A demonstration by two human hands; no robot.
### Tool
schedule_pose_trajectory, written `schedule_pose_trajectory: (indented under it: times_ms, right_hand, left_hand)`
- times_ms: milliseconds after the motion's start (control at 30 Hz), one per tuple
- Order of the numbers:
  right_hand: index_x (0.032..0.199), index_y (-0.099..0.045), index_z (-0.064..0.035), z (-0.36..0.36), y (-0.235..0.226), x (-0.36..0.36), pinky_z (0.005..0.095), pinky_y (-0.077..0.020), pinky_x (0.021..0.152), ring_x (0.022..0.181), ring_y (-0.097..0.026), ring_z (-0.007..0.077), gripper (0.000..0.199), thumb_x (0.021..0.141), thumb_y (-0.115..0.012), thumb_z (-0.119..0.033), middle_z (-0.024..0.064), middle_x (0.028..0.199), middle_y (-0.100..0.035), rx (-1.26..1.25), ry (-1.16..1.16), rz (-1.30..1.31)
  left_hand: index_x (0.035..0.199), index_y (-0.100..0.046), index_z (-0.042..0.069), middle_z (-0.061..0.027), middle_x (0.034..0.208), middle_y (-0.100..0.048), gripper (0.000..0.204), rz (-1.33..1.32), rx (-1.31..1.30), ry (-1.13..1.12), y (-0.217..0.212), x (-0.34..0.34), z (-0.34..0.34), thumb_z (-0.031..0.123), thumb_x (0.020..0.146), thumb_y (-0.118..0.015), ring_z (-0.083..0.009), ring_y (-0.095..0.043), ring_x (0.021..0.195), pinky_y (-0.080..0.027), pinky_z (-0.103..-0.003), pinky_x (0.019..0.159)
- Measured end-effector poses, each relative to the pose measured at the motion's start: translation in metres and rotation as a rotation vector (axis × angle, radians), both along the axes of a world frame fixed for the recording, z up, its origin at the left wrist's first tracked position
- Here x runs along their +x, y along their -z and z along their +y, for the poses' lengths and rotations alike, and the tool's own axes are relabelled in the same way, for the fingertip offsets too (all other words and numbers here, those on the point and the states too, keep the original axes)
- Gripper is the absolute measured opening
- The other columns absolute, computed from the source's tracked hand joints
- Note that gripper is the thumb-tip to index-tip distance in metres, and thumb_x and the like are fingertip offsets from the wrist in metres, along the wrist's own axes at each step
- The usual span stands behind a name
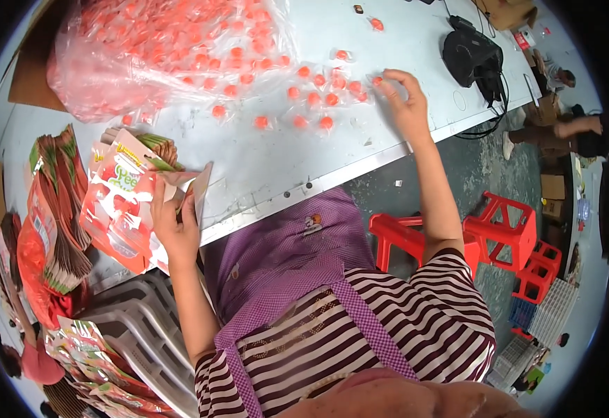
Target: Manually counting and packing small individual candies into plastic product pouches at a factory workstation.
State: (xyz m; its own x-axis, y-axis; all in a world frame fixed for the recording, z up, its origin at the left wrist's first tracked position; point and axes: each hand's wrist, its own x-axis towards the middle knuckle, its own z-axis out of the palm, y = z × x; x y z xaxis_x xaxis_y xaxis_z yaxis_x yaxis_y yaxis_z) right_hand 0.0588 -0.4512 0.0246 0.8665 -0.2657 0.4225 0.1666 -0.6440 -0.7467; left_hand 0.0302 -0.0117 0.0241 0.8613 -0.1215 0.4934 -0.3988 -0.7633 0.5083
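Observation:
My left hand (178,223) is closed on a red and white printed pouch (118,209) at the table's near edge. The thumb and fingers curl at the pouch's upper edge; its inside is hidden from me. Over the table to the right, my right hand (407,108) pinches a small red candy in clear wrapping (377,81) between thumb and forefinger. Just left of it lie several loose wrapped candies (331,99). Behind them, a large clear plastic bag (120,90) bulges with many more of the same candies.
Stacked pouches (60,209) stand at the table's left. A black bag with straps and cables (472,52) lies at the far right. Red plastic stools (503,230) are on the floor to the right; a grey plastic crate (134,327) stands at lower left. Other people are farther off.

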Motion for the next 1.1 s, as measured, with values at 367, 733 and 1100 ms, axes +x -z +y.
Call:
schedule_pose_trajectory:
  times_ms: [367, 733, 1100]
  right_hand:
    - [0.105, -0.058, -0.0067, 0.024, 0.003, 0.005, 0.0369, -0.0392, 0.091, 0.104, -0.05, 0.0302, 0.033, 0.075, -0.07, -0.014, 0.013, 0.114, -0.057, -0.429, -0.09, 0.038]
    - [0.099, -0.061, -0.0095, 0.003, -0.002, -0.015, 0.0355, -0.0387, 0.094, 0.111, -0.048, 0.0275, 0.02, 0.081, -0.059, -0.003, 0.0098, 0.113, -0.057, -0.262, -0.153, 0.203]
    - [0.11, -0.057, -0.0076, -0.003, 0.007, -0.023, 0.0358, -0.0305, 0.104, 0.124, -0.041, 0.0288, 0.024, 0.087, -0.055, -0.005, 0.0092, 0.125, -0.053, 0.002, 0.092, 0.008]
  left_hand:
    - [0.077, -0.053, -0.001, -0.0224, 0.126, -0.051, 0.017, 0.036, -0.015, -0.005, 0.001, -0.002, 0.0, 0.004, 0.076, -0.069, -0.0394, -0.054, 0.103, -0.044, -0.041, 0.082]
    - [0.081, -0.057, -0.002, -0.0225, 0.126, -0.051, 0.014, 0.041, -0.024, -0.008, 0.0, -0.002, 0.001, 0.007, 0.079, -0.067, -0.0381, -0.052, 0.106, -0.043, -0.041, 0.086]
    - [0.084, -0.057, -0.001, -0.0226, 0.127, -0.05, 0.014, 0.047, -0.099, 0.01, 0.003, -0.004, 0.003, 0.006, 0.078, -0.067, -0.0357, -0.051, 0.109, -0.042, -0.04, 0.088]
